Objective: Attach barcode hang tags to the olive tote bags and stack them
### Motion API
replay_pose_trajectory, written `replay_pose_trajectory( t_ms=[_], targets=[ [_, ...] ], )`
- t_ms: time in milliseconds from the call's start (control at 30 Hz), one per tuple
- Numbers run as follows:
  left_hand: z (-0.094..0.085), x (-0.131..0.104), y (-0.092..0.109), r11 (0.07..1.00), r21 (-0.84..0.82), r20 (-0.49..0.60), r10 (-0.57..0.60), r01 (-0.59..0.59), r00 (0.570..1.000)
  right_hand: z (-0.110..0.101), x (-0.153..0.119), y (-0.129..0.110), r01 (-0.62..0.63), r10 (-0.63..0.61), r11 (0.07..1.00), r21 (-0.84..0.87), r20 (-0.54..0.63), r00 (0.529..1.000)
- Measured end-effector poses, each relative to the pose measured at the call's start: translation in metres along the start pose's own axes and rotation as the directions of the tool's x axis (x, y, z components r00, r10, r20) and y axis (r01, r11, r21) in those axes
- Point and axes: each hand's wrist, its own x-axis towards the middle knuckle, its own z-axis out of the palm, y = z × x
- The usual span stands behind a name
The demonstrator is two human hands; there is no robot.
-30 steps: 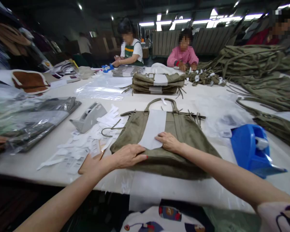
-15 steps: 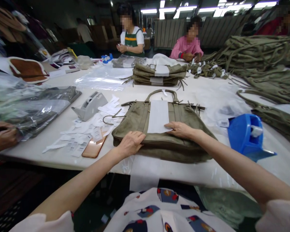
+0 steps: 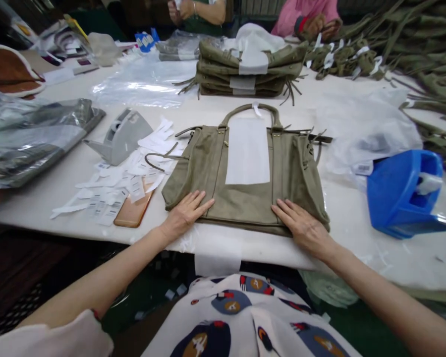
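An olive-green handbag point(image 3: 245, 203) lies flat on the white table, its handle pointing away from me. A white paper strip point(image 3: 247, 151) rests over the upper middle of its front, and a small white tag point(image 3: 257, 110) is on the handle. My left hand point(image 3: 188, 210) presses on the lower left corner of the bag, fingers stretched out. At the lower right, my right hand point(image 3: 301, 223) lies on the bag with its fingers extended. Neither hand grips anything. Below the bag, another white strip point(image 3: 217, 255) hangs over the table edge.
To the left are a grey tape dispenser point(image 3: 121, 136), loose white labels point(image 3: 107, 193) and a phone point(image 3: 134, 206). A blue tape dispenser point(image 3: 403, 193) stands right. Stacked olive bags point(image 3: 215, 74) lie behind; a bagged item point(image 3: 52, 134) lies far left. Two co-workers are across the table.
My right hand has left the paper strip for the bag's lower right. My left hand has shifted to the lower left corner. The bag lies flatter, and the view has tilted down.
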Motion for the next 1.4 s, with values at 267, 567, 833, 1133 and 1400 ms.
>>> replay_pose_trajectory(
  t_ms=[267,567,833,1133,1400],
  targets=[
    [-0.015,-0.006,0.017,0.96,0.138,-0.003,0.246,-0.243,0.969,-0.007,0.002,-0.018,0.072,-0.076,0.995,-0.062,-0.073,0.994],
    [-0.012,0.038,0.078,0.866,0.373,-0.062,0.382,-0.334,0.922,0.001,0.019,-0.031,0.226,-0.302,0.892,-0.392,-0.144,0.943],
    [-0.009,0.052,0.08,0.83,0.457,-0.171,0.435,-0.32,0.884,-0.023,0.025,-0.03,0.207,-0.262,0.93,-0.303,-0.155,0.953],
    [-0.041,0.074,0.067,0.845,0.433,-0.17,0.42,-0.315,0.892,0.005,0.009,-0.108,0.393,-0.378,0.918,0.051,-0.185,0.907],
    [-0.076,0.088,0.068,0.758,0.561,-0.148,0.486,-0.331,0.861,0.02,0.04,-0.125,0.454,-0.457,0.88,0.14,-0.008,0.889]
  ],
)
